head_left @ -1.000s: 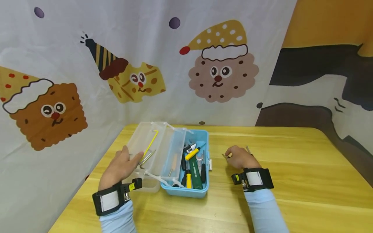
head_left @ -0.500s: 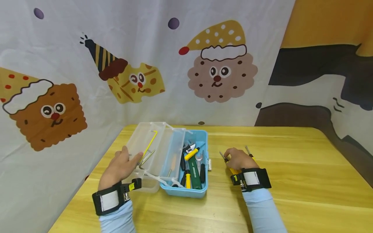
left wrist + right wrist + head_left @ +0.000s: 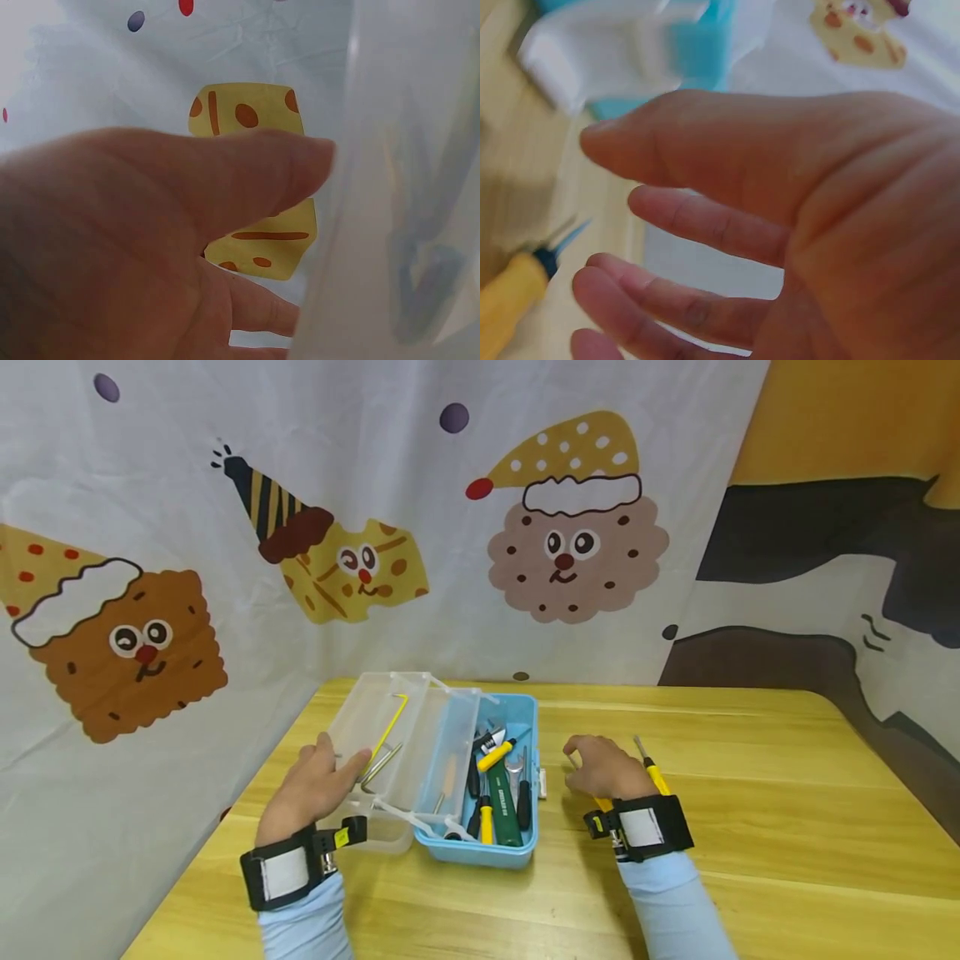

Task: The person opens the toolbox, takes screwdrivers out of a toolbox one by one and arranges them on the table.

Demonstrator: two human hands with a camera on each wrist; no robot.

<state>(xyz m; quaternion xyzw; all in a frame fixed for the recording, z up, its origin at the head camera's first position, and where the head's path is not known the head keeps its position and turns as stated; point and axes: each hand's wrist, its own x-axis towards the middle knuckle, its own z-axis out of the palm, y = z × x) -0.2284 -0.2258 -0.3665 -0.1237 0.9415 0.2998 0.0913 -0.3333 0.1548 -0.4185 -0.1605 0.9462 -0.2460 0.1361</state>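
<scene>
Gripping translucent plastic lid [image 3: 362,703] with left hand [image 3: 306,789] | holding right hand [image 3: 607,768] spread apart beside yellow-handled screwdriver [image 3: 657,777], 3 o'clock

Toolbox [image 3: 480,857] stands on worktop [image 3: 787,793], with tools [image 3: 504,793] inside. Left of toolbox: lid [image 3: 412,762] with hex keys [image 3: 392,727]. Right of toolbox: screwdrivers [image 3: 658,778]. Behind toolbox: cloth [image 3: 427,643].

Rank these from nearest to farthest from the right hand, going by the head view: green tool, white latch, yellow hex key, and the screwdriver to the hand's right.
1. Screwdriver: close beside the right hand, on its right.
2. White latch: to the left.
3. Green tool: left, past the latch.
4. Yellow hex key: far left.
</scene>
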